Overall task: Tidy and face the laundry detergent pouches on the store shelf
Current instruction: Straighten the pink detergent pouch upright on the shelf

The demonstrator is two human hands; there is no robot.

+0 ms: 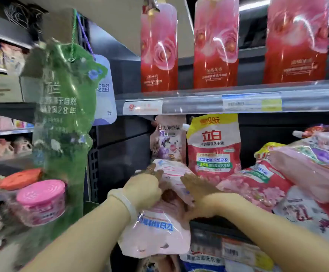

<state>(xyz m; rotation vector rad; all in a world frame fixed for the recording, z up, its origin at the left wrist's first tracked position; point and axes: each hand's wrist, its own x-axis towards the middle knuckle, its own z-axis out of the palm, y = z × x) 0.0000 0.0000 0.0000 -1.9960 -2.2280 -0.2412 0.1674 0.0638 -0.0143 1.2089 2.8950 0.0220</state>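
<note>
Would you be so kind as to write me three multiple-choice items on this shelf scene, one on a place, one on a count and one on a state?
1. Where is the yellow-topped pouch?
A. below the upper shelf, behind the pink pouch
B. on top of the upper shelf
C. hanging from a cord

2. How many rose pouches stand on the upper shelf?
A. one
B. three
C. five

3. What is the pink pouch's state?
A. standing untouched
B. hanging from a hook
C. held between the left hand and right hand

Answers:
1 A: it stands upright under the shelf edge, beyond the pink pouch.
2 B: three red ones stand in a row.
3 C: both hands are on it.
</note>
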